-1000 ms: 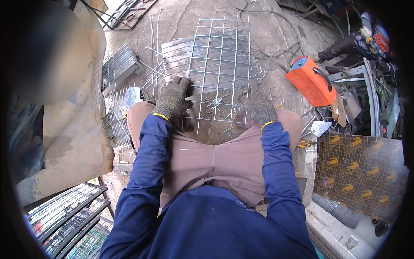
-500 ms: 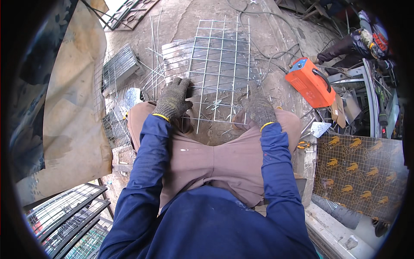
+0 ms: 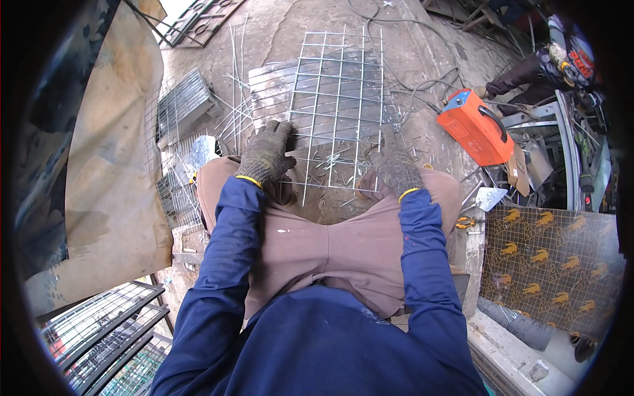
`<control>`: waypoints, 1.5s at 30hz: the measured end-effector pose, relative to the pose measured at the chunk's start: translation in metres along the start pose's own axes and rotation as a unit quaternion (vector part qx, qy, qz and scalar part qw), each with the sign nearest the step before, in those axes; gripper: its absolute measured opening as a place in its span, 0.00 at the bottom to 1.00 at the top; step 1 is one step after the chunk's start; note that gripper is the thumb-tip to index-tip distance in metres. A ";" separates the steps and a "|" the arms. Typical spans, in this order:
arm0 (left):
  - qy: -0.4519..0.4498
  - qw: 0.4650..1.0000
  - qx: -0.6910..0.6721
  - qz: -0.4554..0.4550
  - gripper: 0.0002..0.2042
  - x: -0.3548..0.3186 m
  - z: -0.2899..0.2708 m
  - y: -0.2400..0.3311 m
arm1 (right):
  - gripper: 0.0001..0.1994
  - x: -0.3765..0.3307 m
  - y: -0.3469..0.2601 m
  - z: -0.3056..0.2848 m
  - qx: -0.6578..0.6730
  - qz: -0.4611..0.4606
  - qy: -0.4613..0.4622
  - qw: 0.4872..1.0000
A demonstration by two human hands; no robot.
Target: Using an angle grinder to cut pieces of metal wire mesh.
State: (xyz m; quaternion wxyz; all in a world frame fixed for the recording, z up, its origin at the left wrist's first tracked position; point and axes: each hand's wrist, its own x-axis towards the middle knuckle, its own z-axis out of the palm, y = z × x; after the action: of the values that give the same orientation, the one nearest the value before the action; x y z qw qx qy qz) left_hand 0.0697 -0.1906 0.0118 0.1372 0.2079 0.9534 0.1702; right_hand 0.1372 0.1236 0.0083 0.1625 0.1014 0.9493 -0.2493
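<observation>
I count two gloved hands, my left hand (image 3: 265, 157) and right hand (image 3: 398, 169), both lying on one wire mesh panel (image 3: 340, 99) at the top centre of the frame. To the upper right sits one orange welding machine (image 3: 475, 127), and at the upper left I see one folded mesh piece (image 3: 179, 105). At the lower left I make out three framed mesh panels (image 3: 105, 333) stacked together.

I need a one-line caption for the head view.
Two gloved hands, left hand and right hand, press on a wire grid on the ground.
</observation>
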 end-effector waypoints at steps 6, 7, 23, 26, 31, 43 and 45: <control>0.006 1.000 0.012 0.002 0.37 -0.002 -0.002 0.003 | 0.43 -0.002 -0.012 -0.008 0.017 0.052 -0.038 0.998; 0.006 1.000 0.012 0.003 0.37 -0.002 -0.001 0.003 | 0.43 -0.001 -0.008 -0.006 0.021 0.045 -0.034 0.998; 0.005 1.000 0.001 -0.008 0.37 -0.001 0.000 0.004 | 0.37 -0.001 0.001 0.003 0.070 0.039 0.003 0.997; 0.002 1.000 -0.005 -0.013 0.36 -0.002 0.000 0.002 | 0.39 0.001 -0.004 0.000 0.060 0.048 -0.018 0.997; 0.005 1.000 -0.008 -0.006 0.35 -0.002 -0.001 0.004 | 0.43 0.007 0.000 0.004 0.030 0.048 -0.025 0.998; 0.003 1.000 -0.001 -0.014 0.35 -0.004 -0.001 0.005 | 0.47 0.011 0.005 0.007 0.014 0.041 -0.024 0.999; 0.014 1.000 -0.001 -0.007 0.36 -0.005 -0.001 0.005 | 0.47 0.011 0.004 0.007 0.013 0.044 -0.023 0.999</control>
State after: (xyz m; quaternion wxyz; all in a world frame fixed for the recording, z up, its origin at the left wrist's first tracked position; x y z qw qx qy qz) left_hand 0.0752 -0.1891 0.0153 0.1249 0.1988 0.9565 0.1733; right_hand 0.1299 0.1249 -0.0033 0.1933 0.1394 0.9367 -0.2564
